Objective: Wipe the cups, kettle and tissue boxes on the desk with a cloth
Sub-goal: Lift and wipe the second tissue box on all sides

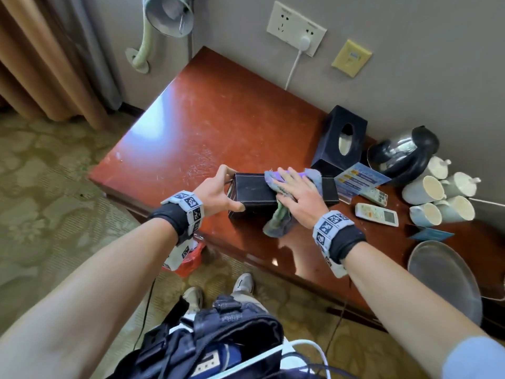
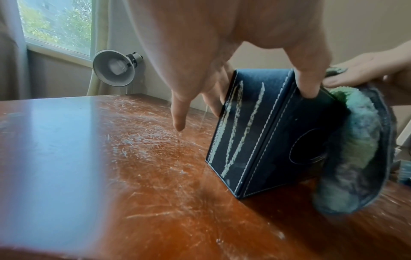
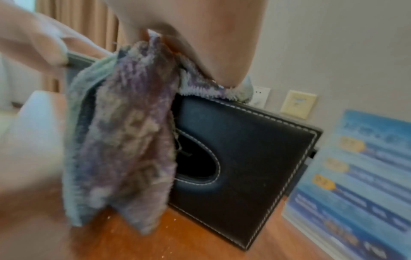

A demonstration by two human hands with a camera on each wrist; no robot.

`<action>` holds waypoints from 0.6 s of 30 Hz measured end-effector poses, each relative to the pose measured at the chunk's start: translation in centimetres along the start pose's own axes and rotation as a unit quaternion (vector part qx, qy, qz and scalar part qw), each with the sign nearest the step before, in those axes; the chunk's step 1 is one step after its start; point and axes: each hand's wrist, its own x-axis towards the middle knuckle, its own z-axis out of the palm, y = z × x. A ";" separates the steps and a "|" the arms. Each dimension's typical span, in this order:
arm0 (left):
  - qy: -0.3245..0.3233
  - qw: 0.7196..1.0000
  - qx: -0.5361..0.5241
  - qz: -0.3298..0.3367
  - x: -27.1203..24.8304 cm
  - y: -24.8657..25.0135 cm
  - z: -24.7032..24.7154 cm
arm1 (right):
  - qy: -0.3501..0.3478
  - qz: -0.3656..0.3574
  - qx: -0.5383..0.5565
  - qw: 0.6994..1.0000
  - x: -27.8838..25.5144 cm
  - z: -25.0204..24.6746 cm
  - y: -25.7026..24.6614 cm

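Observation:
A long black tissue box [image 1: 257,191] with white stitching lies on its side on the red-brown desk [image 1: 207,124]. My left hand [image 1: 218,191] grips its left end, thumb near and fingers far. My right hand [image 1: 296,191] lies flat on a grey-green cloth [image 1: 278,218] pressed to the box's top; the cloth hangs down the front. In the left wrist view the box [image 2: 255,123] stands under my fingers [image 2: 308,82] with the cloth [image 2: 355,149] beside it. The right wrist view shows the cloth [image 3: 120,140] draped over the box's oval opening [image 3: 195,161]. A second black tissue box [image 1: 340,138], a steel kettle [image 1: 404,154] and several white cups [image 1: 440,198] stand at the right.
Two remote controls [image 1: 377,213], a blue leaflet stand [image 1: 360,179] and a round tray [image 1: 442,277] lie at the right of the desk. A wall socket with a white plug [image 1: 304,42] is behind. A lamp [image 1: 169,15] hangs at the left. A bag [image 1: 218,340] hangs below me.

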 end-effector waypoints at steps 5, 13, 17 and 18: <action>0.007 0.999 0.026 0.016 0.0 0.1 0.1 | -0.009 -0.073 0.020 0.997 0.6 2.8 -4.5; 0.011 0.999 0.047 0.015 -0.2 0.2 0.0 | 0.040 0.050 0.054 0.997 -1.2 -0.7 1.9; 0.015 0.998 0.053 0.006 -0.1 0.2 0.2 | 0.066 0.119 0.020 0.990 -1.1 0.5 1.6; 0.016 0.999 0.052 0.005 -0.1 0.3 0.2 | 0.067 0.096 0.004 0.993 -0.6 1.5 0.2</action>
